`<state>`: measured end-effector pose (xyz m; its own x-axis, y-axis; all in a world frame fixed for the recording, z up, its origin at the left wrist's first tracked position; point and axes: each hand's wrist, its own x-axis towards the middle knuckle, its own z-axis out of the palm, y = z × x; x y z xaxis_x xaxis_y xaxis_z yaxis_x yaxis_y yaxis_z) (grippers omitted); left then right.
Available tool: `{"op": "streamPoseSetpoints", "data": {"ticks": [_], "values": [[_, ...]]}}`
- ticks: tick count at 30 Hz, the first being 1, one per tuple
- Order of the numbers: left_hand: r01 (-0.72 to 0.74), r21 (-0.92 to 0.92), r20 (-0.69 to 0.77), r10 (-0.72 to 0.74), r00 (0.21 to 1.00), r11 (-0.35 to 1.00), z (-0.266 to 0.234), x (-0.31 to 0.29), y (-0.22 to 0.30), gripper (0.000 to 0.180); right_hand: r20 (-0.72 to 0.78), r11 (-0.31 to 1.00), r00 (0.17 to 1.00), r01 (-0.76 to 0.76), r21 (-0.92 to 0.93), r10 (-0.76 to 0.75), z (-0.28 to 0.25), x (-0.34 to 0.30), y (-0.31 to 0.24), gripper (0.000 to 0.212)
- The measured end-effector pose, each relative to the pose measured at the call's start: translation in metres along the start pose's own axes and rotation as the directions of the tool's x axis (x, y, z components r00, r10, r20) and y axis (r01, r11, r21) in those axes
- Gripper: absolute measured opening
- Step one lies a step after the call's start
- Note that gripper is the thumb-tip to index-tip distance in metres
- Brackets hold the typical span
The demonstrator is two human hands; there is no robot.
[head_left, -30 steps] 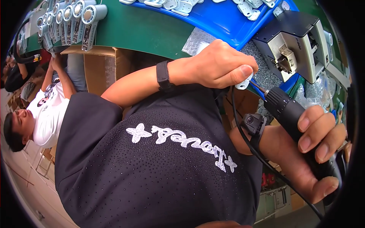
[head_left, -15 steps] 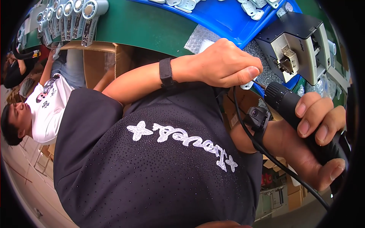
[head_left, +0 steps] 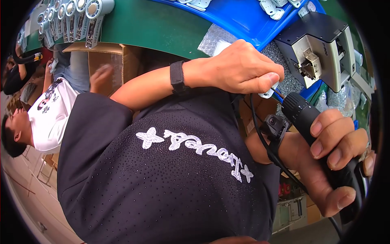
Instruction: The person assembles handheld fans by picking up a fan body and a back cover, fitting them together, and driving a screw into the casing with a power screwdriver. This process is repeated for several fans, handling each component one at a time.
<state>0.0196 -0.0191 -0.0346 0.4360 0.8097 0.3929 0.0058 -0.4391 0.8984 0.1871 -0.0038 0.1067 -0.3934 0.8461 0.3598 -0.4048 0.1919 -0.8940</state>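
My left hand (head_left: pixel 245 69) is closed, thumb pressed against the curled fingers, pinching a small pale plastic part (head_left: pixel 268 94) that shows only partly below the thumb. A black electric screwdriver (head_left: pixel 300 107) lies in my right hand (head_left: pixel 337 150), the fingers wrapped over its body and the thumb along the other side. Its thin bit points up at the pale part, close beside my left thumb; whether tip and part touch, I cannot tell. A black cable hangs by my right wrist.
Beyond my hands stands a black and silver screw feeder (head_left: pixel 313 49), with loose screws (head_left: pixel 284 65) beside it. A blue tray (head_left: pixel 227 20) holds several pale plastic parts. Bubble wrap (head_left: pixel 215 38) and upright handheld fans (head_left: pixel 95 20) are on the green table. A co-worker (head_left: pixel 48 114) is at left.
My right hand and the screwdriver have shifted slightly down and to the left. My left hand has moved a little right, and more of the pale part shows. The co-worker's hand has moved.
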Motion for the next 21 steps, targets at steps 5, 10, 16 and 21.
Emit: {"op": "streamPoseSetpoints", "data": {"ticks": [5,10,16,21], "values": [[-0.016,-0.016,0.028,0.016,0.999,1.0,0.001,0.005,-0.002,0.031,0.133,0.996,0.988,-0.079,0.039,0.073,-0.005,0.001,-0.001,0.048],[0.013,-0.056,0.019,-0.012,1.0,0.998,-0.004,0.006,0.0,0.02,0.165,0.989,0.982,-0.074,-0.131,0.095,-0.018,0.005,-0.01,0.047],[-0.007,-0.086,0.067,0.012,0.998,0.996,-0.01,0.004,0.011,0.027,0.157,0.992,0.987,0.055,-0.113,-0.037,-0.026,0.009,0.002,0.039],[0.028,-0.031,0.077,-0.025,0.997,0.999,-0.001,0.008,0.007,0.03,0.198,0.987,0.971,0.109,0.12,-0.132,-0.021,0.011,-0.01,0.035]]}}
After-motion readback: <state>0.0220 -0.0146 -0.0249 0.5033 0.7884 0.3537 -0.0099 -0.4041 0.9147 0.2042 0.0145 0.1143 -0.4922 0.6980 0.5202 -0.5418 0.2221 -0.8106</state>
